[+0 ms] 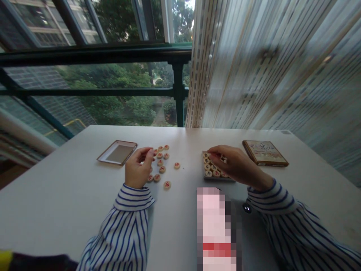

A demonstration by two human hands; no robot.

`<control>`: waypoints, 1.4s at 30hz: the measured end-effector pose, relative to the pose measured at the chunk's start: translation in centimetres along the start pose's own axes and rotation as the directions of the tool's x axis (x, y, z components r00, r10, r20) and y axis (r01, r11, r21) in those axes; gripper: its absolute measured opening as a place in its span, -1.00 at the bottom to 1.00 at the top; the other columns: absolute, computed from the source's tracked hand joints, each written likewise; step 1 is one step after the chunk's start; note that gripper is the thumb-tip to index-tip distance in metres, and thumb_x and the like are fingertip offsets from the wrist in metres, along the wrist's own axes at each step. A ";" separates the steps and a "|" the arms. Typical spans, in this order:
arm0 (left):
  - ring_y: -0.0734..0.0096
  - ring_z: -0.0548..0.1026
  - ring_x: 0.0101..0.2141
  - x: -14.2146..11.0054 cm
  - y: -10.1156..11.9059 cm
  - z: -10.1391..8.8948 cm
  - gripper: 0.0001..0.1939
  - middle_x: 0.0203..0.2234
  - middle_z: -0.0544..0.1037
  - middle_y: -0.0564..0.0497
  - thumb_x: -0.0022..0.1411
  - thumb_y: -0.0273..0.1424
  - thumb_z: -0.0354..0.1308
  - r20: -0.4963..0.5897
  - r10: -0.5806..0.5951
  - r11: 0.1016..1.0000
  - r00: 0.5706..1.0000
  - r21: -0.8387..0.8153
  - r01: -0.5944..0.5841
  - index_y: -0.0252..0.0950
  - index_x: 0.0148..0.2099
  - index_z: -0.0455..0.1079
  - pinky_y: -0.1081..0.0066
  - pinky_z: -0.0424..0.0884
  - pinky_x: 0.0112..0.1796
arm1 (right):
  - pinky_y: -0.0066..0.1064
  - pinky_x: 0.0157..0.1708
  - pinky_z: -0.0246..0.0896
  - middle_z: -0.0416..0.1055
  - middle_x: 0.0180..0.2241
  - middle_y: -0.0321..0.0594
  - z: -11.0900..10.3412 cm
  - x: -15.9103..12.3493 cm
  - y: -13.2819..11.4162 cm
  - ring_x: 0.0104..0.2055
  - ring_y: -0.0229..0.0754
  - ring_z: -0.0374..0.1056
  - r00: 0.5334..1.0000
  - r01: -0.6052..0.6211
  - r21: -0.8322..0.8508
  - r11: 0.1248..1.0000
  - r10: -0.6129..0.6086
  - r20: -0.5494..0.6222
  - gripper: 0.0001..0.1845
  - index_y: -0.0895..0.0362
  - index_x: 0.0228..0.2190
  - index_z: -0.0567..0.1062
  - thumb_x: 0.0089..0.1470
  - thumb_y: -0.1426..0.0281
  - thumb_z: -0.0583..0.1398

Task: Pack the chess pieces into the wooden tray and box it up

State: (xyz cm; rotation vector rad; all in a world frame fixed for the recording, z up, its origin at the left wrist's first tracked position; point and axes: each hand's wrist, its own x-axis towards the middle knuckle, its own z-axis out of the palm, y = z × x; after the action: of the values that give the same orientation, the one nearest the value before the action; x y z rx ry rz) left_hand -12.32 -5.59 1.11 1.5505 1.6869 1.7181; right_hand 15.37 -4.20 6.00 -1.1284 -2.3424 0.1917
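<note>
Several round wooden xiangqi pieces [162,169] with red characters lie loosely on the white table left of centre. My left hand [138,167] is at their left side, thumb and fingers closed by a red-marked xiangqi piece [155,152] at its fingertips. To the right, an open box [207,178] holds rows of xiangqi pieces [208,173], some marked dark and some red. Over this box is my right hand [232,162], fingers curled together at its far left corner. What they pinch, if anything, is hidden. The hand covers the box's right part.
A shallow open lid or tray [117,152] lies at the left of the table [70,188]. Back right is a flat decorated box [266,152]. A phone-like object with a blurred-out surface [216,226] lies in front, and a small black item [247,207] beside my right sleeve.
</note>
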 end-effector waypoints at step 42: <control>0.45 0.45 -0.49 -2.3 -1.9 -4.1 -0.76 -0.45 0.53 0.00 0.06 -0.25 0.08 0.057 0.017 0.963 0.998 0.267 -0.031 -0.30 -0.30 0.41 0.50 0.35 -0.54 | -0.42 -0.33 0.19 0.45 -0.39 -0.21 1.6 2.6 -3.7 -0.36 -0.25 0.34 0.974 0.133 -0.003 0.991 -0.130 0.185 -0.77 0.15 -0.26 0.45 0.06 0.43 0.04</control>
State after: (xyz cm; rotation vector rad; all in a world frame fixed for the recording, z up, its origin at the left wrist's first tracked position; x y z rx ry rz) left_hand -15.56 -9.09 -0.48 1.7206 1.9456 1.4915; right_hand 10.70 -4.42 6.90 -0.9959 -2.5767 0.2396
